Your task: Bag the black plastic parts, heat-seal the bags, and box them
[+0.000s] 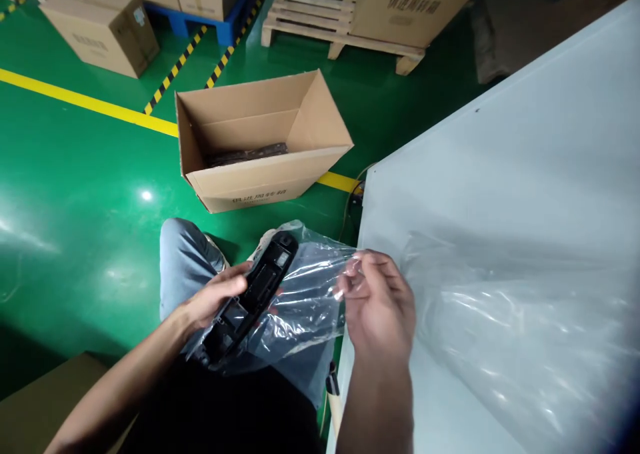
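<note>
A long black plastic part [260,284] with recessed compartments and a small pale label lies tilted across my lap. My left hand [223,294] grips it, the thumb on its near side and the fingers behind it. A clear plastic bag [305,301] spreads out under and to the right of the part. Pinched between the fingers of my right hand [380,301] is the bag's right edge, drawn taut. Whether the part sits inside the bag or on top of it, I cannot tell.
An open cardboard box [265,181] with dark pieces inside stands on the green floor ahead. On my right is a pale table [500,174] bearing more clear plastic bags [500,327]. A wooden pallet [310,14] and a closed carton [100,37] are farther back.
</note>
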Available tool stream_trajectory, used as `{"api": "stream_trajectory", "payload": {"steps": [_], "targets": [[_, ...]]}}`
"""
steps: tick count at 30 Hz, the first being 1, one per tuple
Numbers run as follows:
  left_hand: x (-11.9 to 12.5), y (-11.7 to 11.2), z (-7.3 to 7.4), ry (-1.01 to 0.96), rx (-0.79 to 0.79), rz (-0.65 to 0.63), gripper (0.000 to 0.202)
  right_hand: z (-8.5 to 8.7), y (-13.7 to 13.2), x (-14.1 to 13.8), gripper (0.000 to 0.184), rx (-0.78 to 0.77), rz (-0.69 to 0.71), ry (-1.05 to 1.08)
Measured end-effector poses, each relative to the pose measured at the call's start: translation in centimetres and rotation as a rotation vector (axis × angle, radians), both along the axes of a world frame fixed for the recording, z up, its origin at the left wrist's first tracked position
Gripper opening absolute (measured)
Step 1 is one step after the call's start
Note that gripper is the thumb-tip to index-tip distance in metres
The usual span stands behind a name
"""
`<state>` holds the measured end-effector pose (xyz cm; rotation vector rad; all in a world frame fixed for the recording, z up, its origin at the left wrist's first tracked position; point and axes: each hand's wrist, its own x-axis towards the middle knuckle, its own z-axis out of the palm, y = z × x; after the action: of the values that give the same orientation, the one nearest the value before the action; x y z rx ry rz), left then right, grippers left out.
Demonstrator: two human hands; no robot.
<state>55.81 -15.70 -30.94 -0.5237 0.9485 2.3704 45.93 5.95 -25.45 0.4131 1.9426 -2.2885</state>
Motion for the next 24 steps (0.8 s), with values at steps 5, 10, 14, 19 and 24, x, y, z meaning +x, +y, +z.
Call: {"api": "stream_trajectory", "payload": {"steps": [5, 10, 14, 19, 24], "targets": [[-0.6, -0.1, 0.6, 0.062, -0.33, -0.064, 0.057, 0.3, -0.1, 0.1, 0.035, 0.063, -0.082, 0.059], [-1.3, -1.2, 1.3, 0.163, -0.457, -0.045, 0.052, -2.2, 1.1, -0.4, 0.027, 0.114, -0.15, 0.026], [-1.4, -2.9, 2.5, 0.271, -0.688, -0.155, 0.047, -2.7, 1.3, -0.4, 0.036, 0.553, -0.167, 0.438], [-1.7, -4.6, 5.2, 0.412, -0.952, -0.29, 0.04, 1.1, 0.0, -1.5, 0.032, 1.093, 0.339, 1.119], [-1.6, -5.2, 6.9, 0.44, -1.241, -0.386, 0.035, 3.6, -0.3, -2.7, 0.021, 1.108, 0.618, 1.165]]}}
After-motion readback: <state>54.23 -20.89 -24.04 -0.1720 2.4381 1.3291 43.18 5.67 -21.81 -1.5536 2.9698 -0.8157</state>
